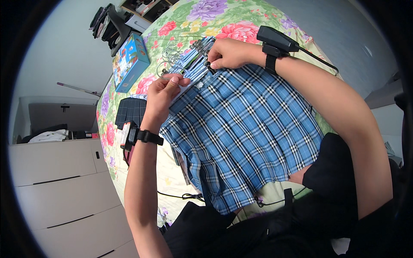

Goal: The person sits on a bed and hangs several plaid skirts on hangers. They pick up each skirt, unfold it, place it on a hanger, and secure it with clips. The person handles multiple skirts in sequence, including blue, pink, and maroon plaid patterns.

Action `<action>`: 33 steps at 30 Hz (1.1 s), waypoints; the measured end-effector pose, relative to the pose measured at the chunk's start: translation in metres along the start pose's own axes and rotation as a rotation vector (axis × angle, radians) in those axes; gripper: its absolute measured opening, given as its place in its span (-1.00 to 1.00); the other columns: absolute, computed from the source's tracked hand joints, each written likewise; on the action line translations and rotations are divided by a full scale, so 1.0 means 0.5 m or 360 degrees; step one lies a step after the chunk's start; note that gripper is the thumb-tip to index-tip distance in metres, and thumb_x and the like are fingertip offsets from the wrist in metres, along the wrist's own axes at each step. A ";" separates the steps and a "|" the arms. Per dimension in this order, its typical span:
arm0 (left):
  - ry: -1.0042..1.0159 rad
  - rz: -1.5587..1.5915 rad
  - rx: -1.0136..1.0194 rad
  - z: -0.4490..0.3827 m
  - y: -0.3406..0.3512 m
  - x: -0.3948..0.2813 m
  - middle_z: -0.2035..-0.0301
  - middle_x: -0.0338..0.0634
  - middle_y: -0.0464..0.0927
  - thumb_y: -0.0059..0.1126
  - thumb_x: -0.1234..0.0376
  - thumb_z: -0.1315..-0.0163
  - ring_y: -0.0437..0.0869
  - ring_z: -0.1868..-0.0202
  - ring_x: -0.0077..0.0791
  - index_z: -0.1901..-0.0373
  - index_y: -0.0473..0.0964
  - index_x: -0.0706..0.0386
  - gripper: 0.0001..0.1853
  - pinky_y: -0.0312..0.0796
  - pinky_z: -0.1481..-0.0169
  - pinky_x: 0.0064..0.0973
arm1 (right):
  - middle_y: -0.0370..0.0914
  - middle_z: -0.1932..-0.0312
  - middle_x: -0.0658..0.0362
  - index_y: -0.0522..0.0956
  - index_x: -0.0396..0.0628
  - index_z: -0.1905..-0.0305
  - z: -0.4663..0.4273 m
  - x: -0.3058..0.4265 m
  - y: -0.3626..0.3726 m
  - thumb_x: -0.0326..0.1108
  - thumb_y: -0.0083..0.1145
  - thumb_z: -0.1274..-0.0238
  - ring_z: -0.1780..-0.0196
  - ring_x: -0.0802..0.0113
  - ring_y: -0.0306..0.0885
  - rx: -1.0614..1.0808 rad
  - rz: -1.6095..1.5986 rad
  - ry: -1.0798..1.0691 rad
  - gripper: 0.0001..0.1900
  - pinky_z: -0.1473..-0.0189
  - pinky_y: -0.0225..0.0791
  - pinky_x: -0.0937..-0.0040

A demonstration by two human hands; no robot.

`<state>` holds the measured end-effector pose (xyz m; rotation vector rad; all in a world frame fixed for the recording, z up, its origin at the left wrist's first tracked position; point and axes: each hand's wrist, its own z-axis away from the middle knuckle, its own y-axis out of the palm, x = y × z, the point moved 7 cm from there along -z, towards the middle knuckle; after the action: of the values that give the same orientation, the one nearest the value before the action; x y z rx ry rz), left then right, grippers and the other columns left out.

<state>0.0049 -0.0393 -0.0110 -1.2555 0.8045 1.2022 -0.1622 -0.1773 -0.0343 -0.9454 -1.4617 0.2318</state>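
Note:
A blue, black and white plaid pleated skirt (245, 122) is spread from the bed over my lap, its waistband towards the hangers. Several light-blue clip hangers (193, 63) with metal hooks lie bunched beyond the waistband. My right hand (230, 53) pinches a dark hanger clip (208, 64) at the far end of the waistband. With thumb and fingers closed, my left hand (166, 90) grips the near part of the front hanger, beside a wire hook (158, 69). Its fingers hide the exact contact point.
The floral bedsheet (238, 30) lies under everything. A blue printed box (132, 63) stands at the far left, and a dark checked pleated garment (130, 109) lies beside my left wrist. Black cable (192, 196) runs near my lap. Pale drawers (64, 167) stand left of the bed.

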 end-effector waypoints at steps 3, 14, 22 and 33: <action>-0.0004 0.0003 0.0017 -0.004 -0.005 0.006 0.17 -0.11 0.72 0.01 0.28 -0.51 0.51 0.36 -0.72 -0.05 0.52 0.37 -0.68 0.39 0.20 -0.71 | 0.73 0.25 0.05 0.71 -0.17 0.14 0.001 -0.002 0.002 -0.22 0.34 -0.17 0.18 0.18 0.69 0.0087 -0.0018 -0.0058 -0.74 0.13 0.51 0.29; 0.0426 -0.1495 0.0000 0.052 -0.049 0.004 0.23 0.03 0.68 0.36 0.34 -0.16 0.74 0.17 -0.16 0.04 0.57 0.30 -0.65 0.53 0.06 -0.33 | 0.70 0.21 0.02 0.67 -0.14 0.14 0.025 -0.027 -0.008 -0.24 0.42 -0.04 0.07 0.02 0.66 -0.0108 0.0509 0.0128 -0.70 0.03 0.49 0.13; 0.0318 -0.1097 -0.0798 0.137 -0.086 0.090 -0.02 -0.02 0.52 0.45 0.34 -0.12 0.67 0.08 -0.15 -0.25 0.42 0.16 -0.37 0.53 -0.02 -0.29 | 0.65 0.33 -0.06 0.59 -0.17 0.28 0.050 -0.039 0.015 -0.22 0.47 0.02 0.14 -0.09 0.65 -0.0550 0.0400 0.0348 -0.68 0.13 0.46 0.04; 0.0216 -0.0877 -0.0796 0.154 -0.196 0.139 0.22 -0.22 0.57 0.24 0.64 -0.11 0.59 0.25 -0.57 -0.09 0.57 0.21 -0.54 0.47 0.15 -0.63 | 0.51 0.03 -0.12 0.53 -0.13 0.01 0.101 -0.055 0.004 -0.38 0.35 -0.10 -0.09 -0.12 0.51 -0.0771 0.0237 0.0318 -0.66 -0.12 0.39 0.09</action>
<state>0.1035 0.0609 -0.0364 -1.8353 0.2106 0.8889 -0.2112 -0.1741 -0.0642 -1.4282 -1.2848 -0.1160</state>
